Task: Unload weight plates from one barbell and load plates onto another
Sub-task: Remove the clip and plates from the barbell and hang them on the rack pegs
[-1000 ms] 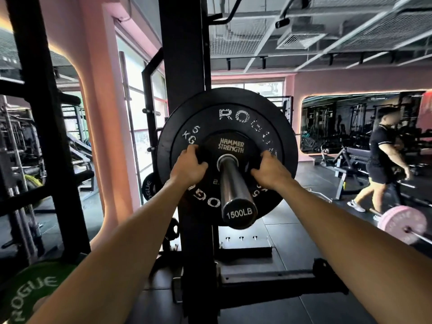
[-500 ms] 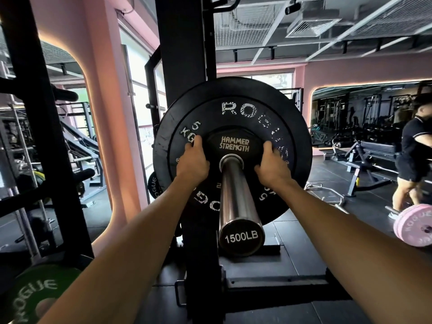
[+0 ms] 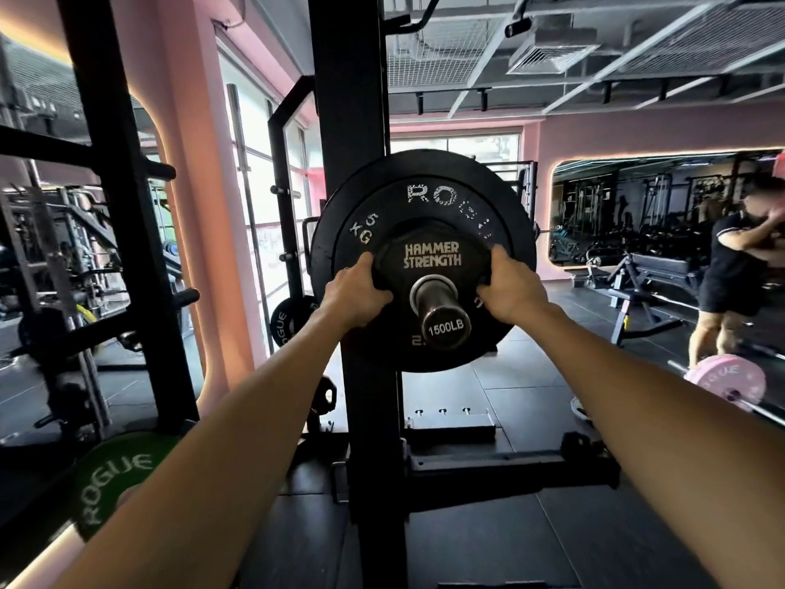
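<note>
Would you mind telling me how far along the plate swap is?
Done: nothing visibly removed yet. In hand: left hand and right hand grip the small Hammer Strength plate on the barbell sleeve. Left: the Rogue plate behind it, then loading another bar.

Polished, glossy metal on the barbell sleeve [image 3: 437, 306]. Matt black rubber with worn white lettering on the Rogue plate [image 3: 424, 197] behind it. Matt black painted steel on the rack upright [image 3: 348, 99]. Dull rubber floor tiles [image 3: 522, 397] below.

Daylight came through the windows [image 3: 263, 214], backlighting the rack [image 3: 352, 121] dark. Warm strip glow edged the pink walls. Wide-angle bending at edges; slight motion blur.
</note>
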The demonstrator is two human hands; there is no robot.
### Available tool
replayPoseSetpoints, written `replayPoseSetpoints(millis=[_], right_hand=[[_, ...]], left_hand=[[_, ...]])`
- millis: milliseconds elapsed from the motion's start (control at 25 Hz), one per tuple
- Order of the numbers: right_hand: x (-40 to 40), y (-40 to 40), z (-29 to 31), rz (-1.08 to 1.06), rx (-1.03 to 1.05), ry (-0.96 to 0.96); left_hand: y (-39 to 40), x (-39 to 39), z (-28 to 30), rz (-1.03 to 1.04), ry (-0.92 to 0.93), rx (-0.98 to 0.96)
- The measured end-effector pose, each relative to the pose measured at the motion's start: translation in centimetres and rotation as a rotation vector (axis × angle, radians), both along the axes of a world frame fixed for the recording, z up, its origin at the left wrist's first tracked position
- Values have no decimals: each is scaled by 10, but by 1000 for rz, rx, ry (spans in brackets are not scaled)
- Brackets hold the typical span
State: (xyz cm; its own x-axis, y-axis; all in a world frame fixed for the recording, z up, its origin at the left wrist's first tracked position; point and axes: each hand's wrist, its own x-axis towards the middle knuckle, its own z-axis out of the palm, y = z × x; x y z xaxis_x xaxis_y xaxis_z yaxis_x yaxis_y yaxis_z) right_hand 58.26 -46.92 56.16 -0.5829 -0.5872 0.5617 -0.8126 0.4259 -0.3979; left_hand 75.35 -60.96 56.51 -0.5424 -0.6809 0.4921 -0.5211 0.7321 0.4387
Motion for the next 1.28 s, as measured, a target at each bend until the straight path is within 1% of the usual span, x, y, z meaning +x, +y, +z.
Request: replayPoseSetpoints(millis=[120, 240, 520, 720, 960, 1080, 1280], right_hand=[[30, 39, 1, 7, -14, 17], [58, 74, 3, 28, 9, 19], [116, 141, 16, 81, 19, 31], [163, 162, 29, 178, 12, 44], [243, 148, 39, 281, 2, 44], [294, 118, 41, 299, 3, 46], [385, 48, 36, 323, -18, 51]], left_hand=[[39, 27, -2, 32, 9, -96], [78, 54, -3, 34, 24, -138], [145, 116, 12, 46, 23, -177], [176, 174, 20, 110, 41, -165], [177, 264, 30, 197, 49, -176], [151, 318, 35, 235, 43, -181], [85, 412, 35, 242, 29, -191]])
